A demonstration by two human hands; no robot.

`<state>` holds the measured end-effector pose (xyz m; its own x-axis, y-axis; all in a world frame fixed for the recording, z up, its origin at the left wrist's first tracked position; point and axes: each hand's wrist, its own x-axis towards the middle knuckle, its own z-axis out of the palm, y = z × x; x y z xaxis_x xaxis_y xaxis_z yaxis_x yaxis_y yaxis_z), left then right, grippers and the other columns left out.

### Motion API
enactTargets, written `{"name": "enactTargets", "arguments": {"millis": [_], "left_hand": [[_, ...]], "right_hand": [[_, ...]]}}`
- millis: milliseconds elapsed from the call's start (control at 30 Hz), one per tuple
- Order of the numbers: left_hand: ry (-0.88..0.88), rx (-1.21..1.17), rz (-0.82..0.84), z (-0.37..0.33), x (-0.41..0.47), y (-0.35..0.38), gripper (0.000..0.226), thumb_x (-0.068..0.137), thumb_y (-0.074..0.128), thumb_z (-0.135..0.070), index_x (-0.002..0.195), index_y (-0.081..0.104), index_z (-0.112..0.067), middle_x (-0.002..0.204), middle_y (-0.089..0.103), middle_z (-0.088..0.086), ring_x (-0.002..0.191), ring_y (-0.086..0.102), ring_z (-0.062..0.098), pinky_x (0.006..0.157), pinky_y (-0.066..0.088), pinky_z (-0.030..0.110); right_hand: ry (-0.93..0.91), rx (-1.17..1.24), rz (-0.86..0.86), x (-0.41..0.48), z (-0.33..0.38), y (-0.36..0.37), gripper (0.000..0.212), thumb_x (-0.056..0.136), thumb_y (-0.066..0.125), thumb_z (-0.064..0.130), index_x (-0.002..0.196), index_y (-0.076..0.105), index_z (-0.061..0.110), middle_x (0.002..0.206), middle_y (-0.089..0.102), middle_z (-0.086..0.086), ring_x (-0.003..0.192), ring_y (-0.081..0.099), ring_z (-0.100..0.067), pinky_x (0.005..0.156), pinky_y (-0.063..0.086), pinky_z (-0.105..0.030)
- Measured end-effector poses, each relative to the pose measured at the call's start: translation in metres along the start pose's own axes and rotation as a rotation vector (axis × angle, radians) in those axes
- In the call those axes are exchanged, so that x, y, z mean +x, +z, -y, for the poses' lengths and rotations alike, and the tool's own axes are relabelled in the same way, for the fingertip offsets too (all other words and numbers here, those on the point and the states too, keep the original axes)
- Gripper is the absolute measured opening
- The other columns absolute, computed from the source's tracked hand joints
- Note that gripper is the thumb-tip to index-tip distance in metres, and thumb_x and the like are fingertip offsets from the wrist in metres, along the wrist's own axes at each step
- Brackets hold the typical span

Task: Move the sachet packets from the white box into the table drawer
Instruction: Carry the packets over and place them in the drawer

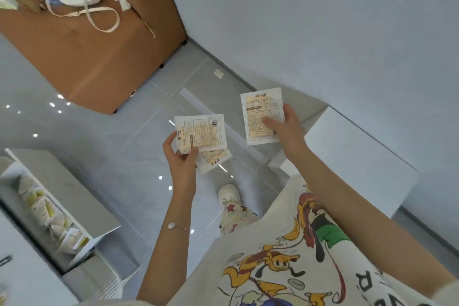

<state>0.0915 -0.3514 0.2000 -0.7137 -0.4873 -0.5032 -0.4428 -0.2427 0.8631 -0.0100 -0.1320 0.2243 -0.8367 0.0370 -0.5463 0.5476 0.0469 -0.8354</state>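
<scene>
Holding sachets in both hands above the floor (119,146), mid-transfer by the look of it.
Left hand (180,156) pinching two stacked sachets (201,133) at their near edge, long side lying crosswise. Right hand (288,129) gripping a single sachet (260,112) at its right edge, thumb across the face, long side upright. Open container (74,189) with more sachets low at the left, nearer the left hand and well apart from both. Box or drawer: cannot tell. Drop-off judged to fall to the left hand first.

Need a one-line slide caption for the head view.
Over a grey tiled floor, the left hand holds overlapping sachet packets while the right hand grips a single sachet.
</scene>
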Motion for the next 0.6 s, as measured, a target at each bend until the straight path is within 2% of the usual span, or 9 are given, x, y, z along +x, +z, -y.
{"name": "enactTargets", "arguments": {"millis": [67, 200, 300, 400, 500, 600], "left_hand": [[0.019, -0.010, -0.017, -0.012, 0.005, -0.038, 0.057, 0.093, 0.055, 0.001, 0.133, 0.036, -0.035, 0.126, 0.062, 0.005, 0.113, 0.063, 0.020, 0.090, 0.056, 0.043], [0.073, -0.056, -0.066, -0.030, 0.016, -0.105, 0.050, 0.095, 0.053, -0.002, 0.131, 0.038, -0.032, 0.128, 0.060, 0.007, 0.113, 0.063, 0.022, 0.084, 0.058, 0.038], [0.094, -0.103, -0.179, -0.039, 0.023, -0.144, 0.045, 0.095, 0.055, -0.006, 0.127, 0.042, -0.037, 0.123, 0.064, 0.006, 0.107, 0.066, 0.018, 0.080, 0.058, 0.032], [0.110, -0.152, -0.326, -0.045, 0.033, -0.175, 0.044, 0.093, 0.059, -0.008, 0.118, 0.046, -0.043, 0.117, 0.068, 0.003, 0.099, 0.069, 0.012, 0.071, 0.056, 0.020], [0.115, -0.188, -0.406, -0.049, 0.049, -0.202, 0.045, 0.092, 0.061, -0.008, 0.119, 0.045, -0.042, 0.118, 0.067, 0.003, 0.099, 0.070, 0.013, 0.070, 0.057, 0.022], [0.110, -0.240, -0.506, -0.052, 0.064, -0.226, 0.048, 0.091, 0.062, -0.008, 0.118, 0.045, -0.044, 0.119, 0.067, 0.004, 0.100, 0.069, 0.015, 0.072, 0.057, 0.023]], "right_hand": [[-0.029, -0.040, 0.058, -0.005, 0.013, 0.038, 0.029, 0.083, 0.069, 0.007, 0.096, 0.057, 0.031, 0.094, 0.068, 0.014, 0.080, 0.068, 0.002, 0.061, 0.051, -0.013], [-0.016, -0.052, 0.164, -0.008, 0.029, 0.112, 0.034, 0.084, 0.068, 0.005, 0.111, 0.054, 0.019, 0.108, 0.067, 0.002, 0.088, 0.068, -0.008, 0.064, 0.053, -0.018], [-0.026, -0.075, 0.234, -0.009, 0.042, 0.167, 0.043, 0.084, 0.069, 0.003, 0.121, 0.049, 0.012, 0.108, 0.067, 0.000, 0.089, 0.069, -0.011, 0.064, 0.054, -0.021], [-0.047, -0.116, 0.317, -0.004, 0.052, 0.215, 0.043, 0.083, 0.070, 0.002, 0.119, 0.049, 0.012, 0.102, 0.068, 0.003, 0.083, 0.069, -0.007, 0.061, 0.054, -0.020], [-0.049, -0.184, 0.409, 0.008, 0.057, 0.259, 0.042, 0.083, 0.070, 0.002, 0.119, 0.050, 0.011, 0.103, 0.068, 0.001, 0.083, 0.070, -0.007, 0.060, 0.054, -0.019], [-0.024, -0.244, 0.517, 0.020, 0.061, 0.307, 0.037, 0.084, 0.070, 0.003, 0.110, 0.050, 0.018, 0.103, 0.068, 0.001, 0.084, 0.069, -0.008, 0.061, 0.054, -0.018]]}}
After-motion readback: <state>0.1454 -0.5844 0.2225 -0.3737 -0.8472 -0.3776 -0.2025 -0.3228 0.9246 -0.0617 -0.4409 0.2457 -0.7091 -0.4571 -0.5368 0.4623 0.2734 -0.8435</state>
